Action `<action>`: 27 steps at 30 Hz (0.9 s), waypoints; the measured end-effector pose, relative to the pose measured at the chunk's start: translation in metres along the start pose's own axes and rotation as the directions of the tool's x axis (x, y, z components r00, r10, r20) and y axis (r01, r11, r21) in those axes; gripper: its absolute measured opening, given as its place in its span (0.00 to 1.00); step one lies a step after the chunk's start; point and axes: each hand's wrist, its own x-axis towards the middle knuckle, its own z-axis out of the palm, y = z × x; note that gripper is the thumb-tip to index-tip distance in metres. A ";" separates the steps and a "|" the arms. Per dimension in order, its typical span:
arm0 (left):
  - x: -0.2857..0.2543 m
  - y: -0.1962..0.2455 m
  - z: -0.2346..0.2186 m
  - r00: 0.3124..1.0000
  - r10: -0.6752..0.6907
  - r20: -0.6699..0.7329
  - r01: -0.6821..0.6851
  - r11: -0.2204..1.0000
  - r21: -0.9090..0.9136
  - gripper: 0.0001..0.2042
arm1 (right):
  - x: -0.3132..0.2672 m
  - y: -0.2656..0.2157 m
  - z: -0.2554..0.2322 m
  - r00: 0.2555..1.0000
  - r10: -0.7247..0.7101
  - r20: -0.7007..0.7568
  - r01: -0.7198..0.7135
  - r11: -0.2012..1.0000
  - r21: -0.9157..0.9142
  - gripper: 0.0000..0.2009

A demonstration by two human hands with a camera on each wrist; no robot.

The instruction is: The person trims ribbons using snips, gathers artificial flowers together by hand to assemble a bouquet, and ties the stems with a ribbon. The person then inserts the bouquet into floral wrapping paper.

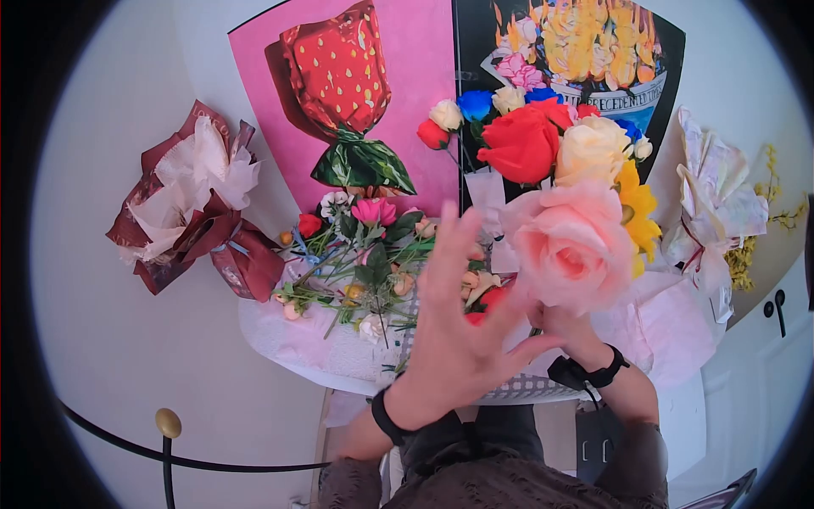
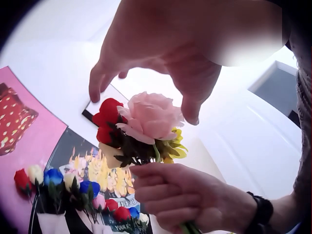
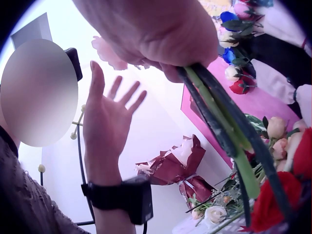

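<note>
My right hand grips a small bunch of artificial flowers by their stems, which stick out below the fist in the right wrist view. A large pink rose faces me at the front of the bunch. Behind it are a red rose, a cream rose and a yellow sunflower. My left hand is raised beside the blooms, fingers spread and holding nothing. From the left wrist view, its thumb and fingers arch over the pink rose.
Loose flowers and greenery cover the white table. Small roses stand behind the bunch, before two picture panels. Wrapped bouquets hang on either side, one in maroon paper, one in pale paper. Pink wrapping lies right.
</note>
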 end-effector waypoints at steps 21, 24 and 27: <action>0.040 -0.019 -0.010 0.844 0.529 0.089 -0.515 0.846 -0.142 0.17 | -0.011 0.059 0.032 0.971 -0.147 -0.190 0.199 0.934 0.297 0.30; 0.050 -0.012 -0.028 0.849 0.482 0.218 -0.457 0.875 -0.159 0.26 | -0.015 0.057 0.034 0.967 -0.149 -0.207 0.203 0.941 0.269 0.30; 0.044 -0.016 -0.027 0.934 0.217 0.283 -0.085 0.907 -0.413 0.41 | -0.047 0.081 0.015 0.964 -0.153 -0.218 0.205 0.949 0.241 0.29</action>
